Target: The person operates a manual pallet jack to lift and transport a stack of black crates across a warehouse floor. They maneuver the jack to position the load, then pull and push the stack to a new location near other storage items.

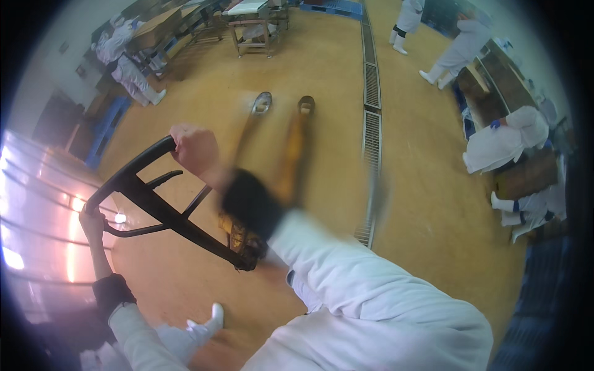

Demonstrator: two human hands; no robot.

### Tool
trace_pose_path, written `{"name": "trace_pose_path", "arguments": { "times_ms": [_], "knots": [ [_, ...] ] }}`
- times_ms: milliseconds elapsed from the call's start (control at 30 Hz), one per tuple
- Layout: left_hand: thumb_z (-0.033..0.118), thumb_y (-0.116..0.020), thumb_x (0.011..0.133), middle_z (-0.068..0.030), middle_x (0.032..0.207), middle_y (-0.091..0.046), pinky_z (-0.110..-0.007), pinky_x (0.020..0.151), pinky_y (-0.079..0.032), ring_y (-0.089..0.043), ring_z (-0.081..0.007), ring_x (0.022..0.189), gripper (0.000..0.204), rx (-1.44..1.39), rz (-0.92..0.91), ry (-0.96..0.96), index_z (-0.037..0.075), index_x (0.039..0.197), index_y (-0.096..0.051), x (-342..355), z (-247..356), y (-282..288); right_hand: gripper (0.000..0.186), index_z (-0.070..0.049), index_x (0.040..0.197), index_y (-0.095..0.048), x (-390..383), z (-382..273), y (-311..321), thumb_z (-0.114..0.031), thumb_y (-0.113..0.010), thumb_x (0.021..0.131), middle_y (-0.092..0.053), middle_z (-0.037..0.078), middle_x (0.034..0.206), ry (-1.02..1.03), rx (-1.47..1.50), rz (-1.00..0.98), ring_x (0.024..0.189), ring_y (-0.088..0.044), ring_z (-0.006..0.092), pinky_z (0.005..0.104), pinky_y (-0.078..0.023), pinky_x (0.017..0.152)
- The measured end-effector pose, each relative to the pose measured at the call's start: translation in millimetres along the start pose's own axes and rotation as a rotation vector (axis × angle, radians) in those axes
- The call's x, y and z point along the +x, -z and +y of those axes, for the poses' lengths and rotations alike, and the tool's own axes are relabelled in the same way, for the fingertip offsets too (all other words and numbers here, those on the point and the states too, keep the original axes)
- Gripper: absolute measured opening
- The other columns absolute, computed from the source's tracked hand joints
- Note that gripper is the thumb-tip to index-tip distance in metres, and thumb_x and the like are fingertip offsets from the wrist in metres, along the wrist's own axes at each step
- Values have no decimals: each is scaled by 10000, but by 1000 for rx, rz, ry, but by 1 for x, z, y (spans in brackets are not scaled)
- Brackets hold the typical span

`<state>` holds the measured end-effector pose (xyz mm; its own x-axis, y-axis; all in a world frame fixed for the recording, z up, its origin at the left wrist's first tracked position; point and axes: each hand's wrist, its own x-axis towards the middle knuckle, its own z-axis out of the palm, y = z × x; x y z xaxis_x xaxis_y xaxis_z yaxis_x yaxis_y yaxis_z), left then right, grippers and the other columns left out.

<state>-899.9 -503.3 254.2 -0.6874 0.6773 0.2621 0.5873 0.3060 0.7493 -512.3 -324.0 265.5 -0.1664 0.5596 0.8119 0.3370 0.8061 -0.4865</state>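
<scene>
A black pallet jack handle (151,199) slants across the left of the head view. My right hand (193,151), slightly blurred, is closed around the upper end of its grip. My left hand (93,222) holds the grip's lower left end. Both forearms wear white sleeves with dark cuffs. The jack's yellowish forks (288,161) lie low along the floor, pointing away from me with nothing visible on them; its base is partly hidden behind my right forearm. A white-booted foot (213,316) shows at the bottom, beside the handle.
Workers in white (124,68) (458,43) (504,139) line both sides, beside workbenches and boxes. A drain grate (372,142) runs right of the forks. Blue pallets (108,130) (331,9) lie left and far ahead. A conveyor (247,18) stands ahead. A shiny curved surface (40,222) borders the left.
</scene>
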Motion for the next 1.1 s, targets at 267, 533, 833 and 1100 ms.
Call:
{"name": "trace_pose_path", "arguments": {
  "times_ms": [267, 533, 833, 1100],
  "knots": [
    [116, -613, 962, -85, 613, -587, -354, 437, -474, -601, -178, 477, 150, 41, -155, -287, -31, 949, -645, 224, 4, -112, 182, -94, 793, -558, 84, 95, -74, -70, -716, 707, -608, 108, 735, -105, -112, 33, 692, -648, 321, 434, -517, 607],
    [6, -593, 918, -62, 626, -588, -315, 462, -476, -589, -154, 487, 58, -165, -337, -293, 3, 912, -650, 385, 112, -295, 192, -90, 807, -558, 164, 229, -112, -91, -720, 705, -622, 109, 756, -235, -354, 183, 712, -651, 325, 436, -522, 628],
    [62, -642, 902, -60, 621, -607, -335, 529, -485, -630, -159, 551, 90, -244, -568, -686, -16, 858, -630, 521, 261, -517, 185, -101, 828, -574, 259, 343, -66, -92, -717, 711, -625, 105, 779, -358, -741, 254, 735, -655, 329, 440, -525, 639],
    [102, -618, 956, -69, 609, -601, -322, 436, -473, -610, -161, 472, 116, -341, -639, -611, -3, 920, -652, 564, 397, -662, 207, -102, 864, -597, 346, 490, -9, -92, -739, 714, -651, 103, 820, -327, -846, 358, 767, -663, 333, 446, -519, 635]
  ]
}}
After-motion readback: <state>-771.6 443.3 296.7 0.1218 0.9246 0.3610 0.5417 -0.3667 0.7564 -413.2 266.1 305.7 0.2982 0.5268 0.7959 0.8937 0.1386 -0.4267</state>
